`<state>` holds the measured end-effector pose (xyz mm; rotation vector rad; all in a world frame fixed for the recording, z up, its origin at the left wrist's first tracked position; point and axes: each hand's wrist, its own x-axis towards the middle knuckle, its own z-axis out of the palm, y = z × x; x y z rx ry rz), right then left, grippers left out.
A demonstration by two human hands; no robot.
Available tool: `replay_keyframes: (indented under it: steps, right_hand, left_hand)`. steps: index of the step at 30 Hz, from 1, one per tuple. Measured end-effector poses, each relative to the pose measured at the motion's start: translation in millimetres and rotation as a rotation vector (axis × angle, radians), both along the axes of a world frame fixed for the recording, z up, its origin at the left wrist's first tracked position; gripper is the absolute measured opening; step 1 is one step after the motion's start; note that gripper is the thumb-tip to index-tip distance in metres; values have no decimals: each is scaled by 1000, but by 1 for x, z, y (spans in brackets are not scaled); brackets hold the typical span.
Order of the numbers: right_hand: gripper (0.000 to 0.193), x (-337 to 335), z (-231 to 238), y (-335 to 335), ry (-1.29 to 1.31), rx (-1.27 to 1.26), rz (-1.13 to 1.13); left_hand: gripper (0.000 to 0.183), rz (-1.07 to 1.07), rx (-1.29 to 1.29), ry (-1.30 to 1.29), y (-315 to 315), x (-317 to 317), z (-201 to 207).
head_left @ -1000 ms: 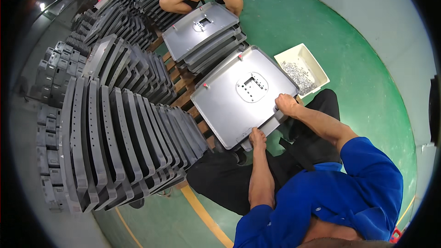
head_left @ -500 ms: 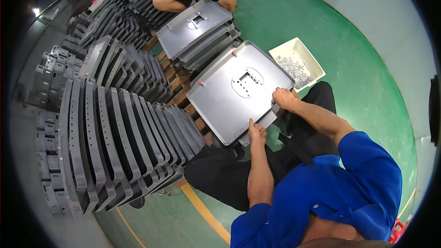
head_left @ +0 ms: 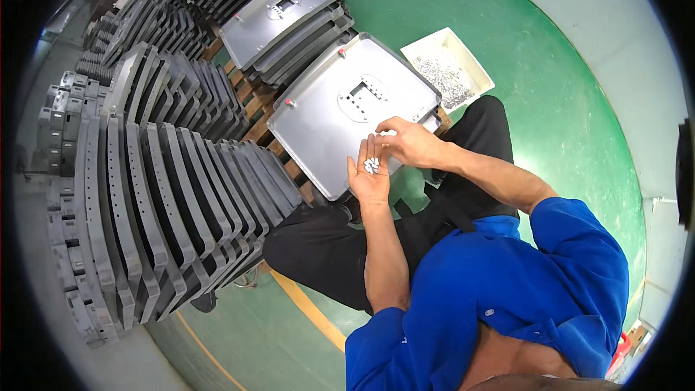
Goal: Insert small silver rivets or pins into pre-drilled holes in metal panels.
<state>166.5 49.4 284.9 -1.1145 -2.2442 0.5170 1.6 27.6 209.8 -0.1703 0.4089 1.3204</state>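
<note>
One head-worn fisheye view looks steeply down, close above the grey panel (head_left: 355, 112)

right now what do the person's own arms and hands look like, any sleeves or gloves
Both hands are bare, with no gloves, rings or watch that I can make out: the left hand and the right hand. Both forearms are bare too. The right arm comes out of a short blue sleeve of a blue shirt that ends above the elbow. The left sleeve's edge is harder to make out.
</note>
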Motion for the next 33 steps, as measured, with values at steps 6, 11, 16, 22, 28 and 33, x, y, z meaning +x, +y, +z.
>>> replay_keyframes:
  steps: [6,11,16,22,28,33]
  right_hand:
    - [25,-11,-2,-14,-75,48,73]
    - [21,-16,-3,-25,12,5,73]
    - [16,-19,-20,-24,215,-97,-6]
    - [18,-30,-65,3,138,-359,-167]
    - [18,-66,-103,13,-39,-330,-4]
    - [20,-84,-106,19,-134,-434,27]
  left_hand:
    - [55,-10,40,52,-7,-1,6]
    - [49,23,-29,123,-17,3,15]
    - [37,108,-168,106,-31,-16,-35]
    - [38,160,-492,156,-46,-36,-74]
    - [39,261,-562,199,-39,-38,-72]
    - [35,305,-554,161,-38,-42,-82]
